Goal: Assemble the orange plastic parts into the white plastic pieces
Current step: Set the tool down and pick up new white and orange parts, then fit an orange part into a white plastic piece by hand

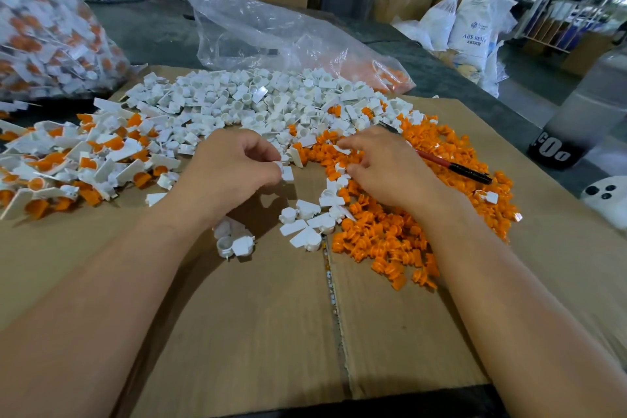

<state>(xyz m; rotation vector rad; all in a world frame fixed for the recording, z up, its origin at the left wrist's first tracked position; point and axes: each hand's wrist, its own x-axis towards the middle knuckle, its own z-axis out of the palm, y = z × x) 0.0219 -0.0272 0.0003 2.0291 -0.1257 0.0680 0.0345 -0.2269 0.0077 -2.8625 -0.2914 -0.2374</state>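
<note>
My left hand (228, 168) is curled and pinches a small white plastic piece (286, 172) between thumb and fingers, just above the cardboard. My right hand (380, 164) lies over the near edge of the orange parts pile (403, 231), fingers bent down into the orange parts; whether it holds one I cannot tell. A big heap of loose white pieces (258, 102) lies behind both hands. A few white pieces (307, 220) sit between my wrists. Assembled white-and-orange pieces (78, 159) are heaped at the left.
All of it rests on a flattened cardboard sheet (258, 316) with a seam down the middle. A red-and-black pen (451, 164) lies on the orange pile. Clear plastic bag (271, 30) at the back, a bag of assembled pieces (44, 20) at far left, a white device (607, 197) at right.
</note>
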